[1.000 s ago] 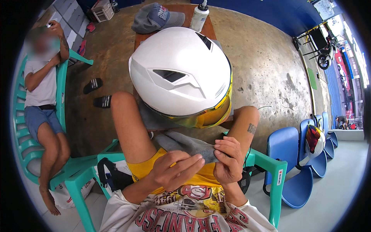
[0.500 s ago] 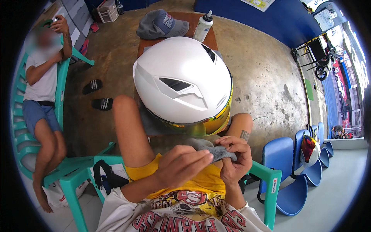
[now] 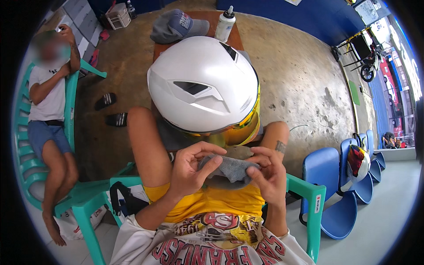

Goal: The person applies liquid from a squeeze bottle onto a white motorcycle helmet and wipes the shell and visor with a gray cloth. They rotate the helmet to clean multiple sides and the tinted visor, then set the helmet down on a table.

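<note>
A grey cloth (image 3: pixel 230 171) is stretched between my two hands above my lap, its lower edge curled and sagging. My left hand (image 3: pixel 191 168) pinches its left end between thumb and fingers. At the other end, my right hand (image 3: pixel 268 176) grips the cloth with thumb and fingertips. Just beyond them rests a white full-face helmet (image 3: pixel 198 66), with dark vents on its shell and a yellow mirrored visor (image 3: pixel 242 132) at its near right side. Neither hand touches the helmet.
Behind the helmet, a grey cap (image 3: pixel 176 26) and a white squeeze bottle (image 3: pixel 225 25) stand on a brown table (image 3: pixel 207 17). A person (image 3: pixel 51 97) reclines on a green bench at left. Blue chairs (image 3: pixel 320 165) line the right, one bearing another helmet (image 3: pixel 360 163). Black slippers (image 3: pixel 105 100) lie on the floor.
My left hand has moved left and up and my right hand has shifted slightly, so the bunched cloth is now spread wider between them. The view has shifted slightly.
</note>
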The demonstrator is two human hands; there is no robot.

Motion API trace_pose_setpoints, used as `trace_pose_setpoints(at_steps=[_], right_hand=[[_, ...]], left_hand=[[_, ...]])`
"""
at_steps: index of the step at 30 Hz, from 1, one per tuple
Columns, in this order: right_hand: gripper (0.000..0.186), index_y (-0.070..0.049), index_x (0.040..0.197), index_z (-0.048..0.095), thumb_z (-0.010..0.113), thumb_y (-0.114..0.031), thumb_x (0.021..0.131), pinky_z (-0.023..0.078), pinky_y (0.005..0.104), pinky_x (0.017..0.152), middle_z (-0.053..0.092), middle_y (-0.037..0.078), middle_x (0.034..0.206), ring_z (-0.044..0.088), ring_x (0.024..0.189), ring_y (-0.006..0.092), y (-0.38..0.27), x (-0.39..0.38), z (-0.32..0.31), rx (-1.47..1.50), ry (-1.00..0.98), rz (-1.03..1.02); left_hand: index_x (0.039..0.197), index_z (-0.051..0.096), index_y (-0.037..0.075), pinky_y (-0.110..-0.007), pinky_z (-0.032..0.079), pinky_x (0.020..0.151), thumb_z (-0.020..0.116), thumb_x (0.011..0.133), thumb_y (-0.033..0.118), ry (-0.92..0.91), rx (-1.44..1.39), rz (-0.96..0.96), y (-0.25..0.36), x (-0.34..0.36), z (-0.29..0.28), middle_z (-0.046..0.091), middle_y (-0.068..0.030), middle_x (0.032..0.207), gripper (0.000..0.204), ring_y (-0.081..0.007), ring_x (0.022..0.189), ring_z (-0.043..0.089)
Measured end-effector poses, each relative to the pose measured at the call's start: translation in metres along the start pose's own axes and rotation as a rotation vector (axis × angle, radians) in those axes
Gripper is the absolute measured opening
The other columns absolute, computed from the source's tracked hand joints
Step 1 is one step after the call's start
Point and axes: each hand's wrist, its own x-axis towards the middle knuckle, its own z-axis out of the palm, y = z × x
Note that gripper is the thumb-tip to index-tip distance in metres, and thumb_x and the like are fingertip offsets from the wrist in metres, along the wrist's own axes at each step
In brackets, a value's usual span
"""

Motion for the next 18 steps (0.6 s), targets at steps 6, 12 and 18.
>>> trace_pose_setpoints(at_steps=[6,12,18], right_hand=[[0.020,-0.002,0.105,0.069,0.078,0.004,0.088,0.052,0.0314,0.090,0.071,0.016,0.104,0.068,0.099,0.0246,0.003,-0.003,0.017,-0.757,-0.074,-0.539],[0.011,0.000,0.101,0.071,0.071,-0.011,0.102,0.048,0.0226,0.068,0.068,0.000,0.085,0.061,0.076,0.0070,0.014,-0.005,-0.001,-0.191,-0.012,-0.006],[0.016,0.002,0.106,0.067,0.063,-0.014,0.108,0.045,0.0181,0.066,0.067,-0.003,0.086,0.058,0.077,0.0018,0.010,0.004,-0.004,-0.057,-0.003,0.129]], left_hand=[[0.115,0.069,-0.006,-0.020,0.052,0.083,0.075,0.096,0.003,-0.016,0.015,-0.058,0.004,-0.007,0.002,0.074,-0.0104,0.104,0.022,-0.0083,0.093,0.068],[0.119,0.070,-0.006,-0.026,0.056,0.085,0.084,0.091,0.013,-0.178,0.087,-0.161,0.006,-0.010,-0.003,0.076,-0.0099,0.105,0.036,-0.0116,0.095,0.071],[0.111,0.068,-0.005,-0.022,0.053,0.080,0.082,0.092,0.012,-0.430,0.364,-0.218,0.000,-0.010,-0.011,0.073,-0.0046,0.101,0.029,-0.0072,0.091,0.067]])
